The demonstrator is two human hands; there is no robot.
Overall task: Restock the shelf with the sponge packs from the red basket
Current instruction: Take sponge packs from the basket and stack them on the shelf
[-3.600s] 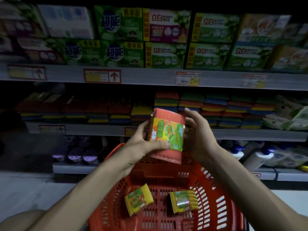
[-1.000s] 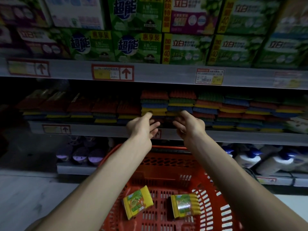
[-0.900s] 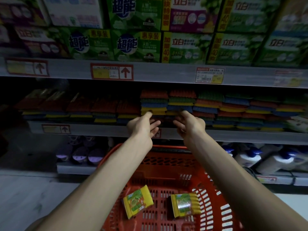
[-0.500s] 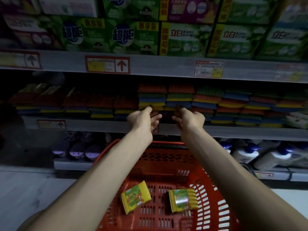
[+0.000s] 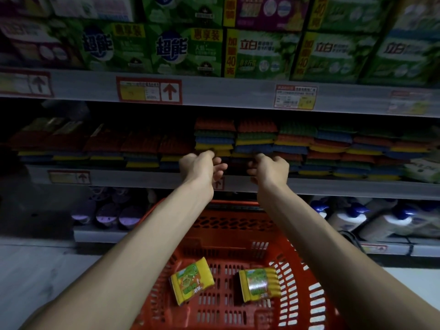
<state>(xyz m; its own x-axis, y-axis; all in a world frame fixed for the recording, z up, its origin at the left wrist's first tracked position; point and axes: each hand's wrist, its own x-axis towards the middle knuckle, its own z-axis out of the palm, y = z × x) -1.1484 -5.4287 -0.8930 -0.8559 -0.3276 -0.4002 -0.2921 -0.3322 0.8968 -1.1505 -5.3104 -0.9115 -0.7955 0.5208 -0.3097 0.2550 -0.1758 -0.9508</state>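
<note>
The red basket [image 5: 316,303] stands below my arms with two yellow sponge packs in it, one on the left [image 5: 191,280] and one on the right [image 5: 258,284]. Stacks of coloured sponge packs [image 5: 214,135] fill the middle shelf [image 5: 333,185]. My left hand [image 5: 202,166] and my right hand [image 5: 270,169] are both stretched out to the shelf's front edge, just below the central stacks. Their fingers are loosely curled and nothing is held in either. The lowest packs in front of my hands lie in dark shadow.
Green detergent boxes [image 5: 262,53] line the upper shelf, with price tags [image 5: 148,90] on its edge. White bottles with blue caps [image 5: 352,217] and purple-lidded tubs [image 5: 107,214] stand on the bottom shelf. Pale floor [image 5: 35,270] lies to the left of the basket.
The red sponge pack I held over the basket 3.6 s ago is out of my hands and both hands have reached to the shelf. Over the last second they stayed there, fingers curling slightly.
</note>
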